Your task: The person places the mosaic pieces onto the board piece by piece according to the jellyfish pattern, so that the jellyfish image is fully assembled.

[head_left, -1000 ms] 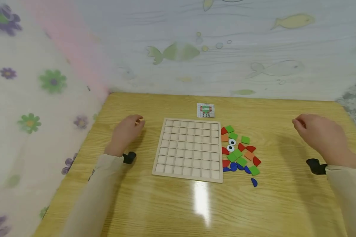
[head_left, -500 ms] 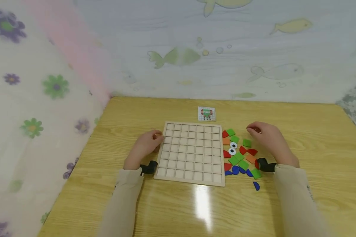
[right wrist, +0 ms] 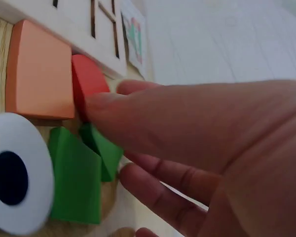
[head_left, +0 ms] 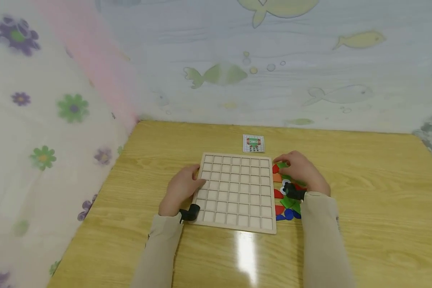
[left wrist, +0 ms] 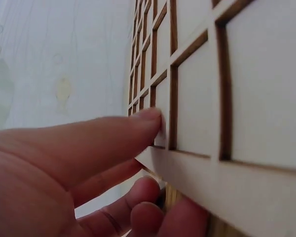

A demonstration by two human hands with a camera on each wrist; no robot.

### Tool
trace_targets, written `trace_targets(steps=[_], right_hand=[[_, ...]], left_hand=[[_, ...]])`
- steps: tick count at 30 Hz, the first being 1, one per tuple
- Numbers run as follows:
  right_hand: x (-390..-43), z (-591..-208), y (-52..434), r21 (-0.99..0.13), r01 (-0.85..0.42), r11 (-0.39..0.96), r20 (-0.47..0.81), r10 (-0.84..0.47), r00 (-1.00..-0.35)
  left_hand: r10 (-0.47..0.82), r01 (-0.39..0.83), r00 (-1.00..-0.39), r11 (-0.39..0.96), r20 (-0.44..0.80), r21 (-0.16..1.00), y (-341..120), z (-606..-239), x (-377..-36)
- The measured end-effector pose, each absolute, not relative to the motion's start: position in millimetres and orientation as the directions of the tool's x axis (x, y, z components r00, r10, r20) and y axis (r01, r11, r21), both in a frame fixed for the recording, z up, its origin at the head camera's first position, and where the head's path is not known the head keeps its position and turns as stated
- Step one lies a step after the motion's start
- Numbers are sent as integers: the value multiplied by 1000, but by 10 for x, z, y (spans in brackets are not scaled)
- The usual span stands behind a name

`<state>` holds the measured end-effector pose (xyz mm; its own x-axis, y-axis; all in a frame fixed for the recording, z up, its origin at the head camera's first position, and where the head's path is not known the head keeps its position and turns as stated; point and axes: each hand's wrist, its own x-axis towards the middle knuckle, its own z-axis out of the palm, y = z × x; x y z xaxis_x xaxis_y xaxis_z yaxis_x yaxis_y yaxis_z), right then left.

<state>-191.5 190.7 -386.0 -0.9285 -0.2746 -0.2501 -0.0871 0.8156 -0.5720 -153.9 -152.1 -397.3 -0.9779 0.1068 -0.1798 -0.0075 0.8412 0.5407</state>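
Observation:
A pale wooden grid board (head_left: 237, 196) lies on the table between the hands. My left hand (head_left: 181, 188) grips its left edge; in the left wrist view the thumb rests over the rim and the other fingers bend in below it. At the board's far right corner is my right hand (head_left: 300, 170), its thumb (right wrist: 113, 106) touching a red curved piece (right wrist: 86, 74), with a fingertip behind it near the corner. Beside that piece lie an orange piece (right wrist: 42, 74), green pieces (right wrist: 74, 177) and a white eye disc (right wrist: 42, 158). The right hand and forearm hide part of this pile.
A small printed card (head_left: 253, 143) with a coloured figure on a grid lies behind the board. Blue pieces (head_left: 289, 215) sit near the board's lower right side. The wooden table (head_left: 374, 180) meets a fish-patterned wall (head_left: 216, 100) at the back.
Both hands have come inward. The left has moved right onto the board's left edge; the right has swept left across the table to the pieces at the board's far right corner.

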Motion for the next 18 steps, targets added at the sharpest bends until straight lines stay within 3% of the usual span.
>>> trace_targets(steps=[7,18], right_hand=[[-1976,-3930,1845,-501,-103,859,-217,-240,-946],[-2003,-3981,1869,-569,-30,821,-193,-169,-967]], left_hand=[[154,-27,-961,773,-229,634,-1616,-3968,-1593],[196,-105,-919,716,-343,690,-1630,-3922,-1622]])
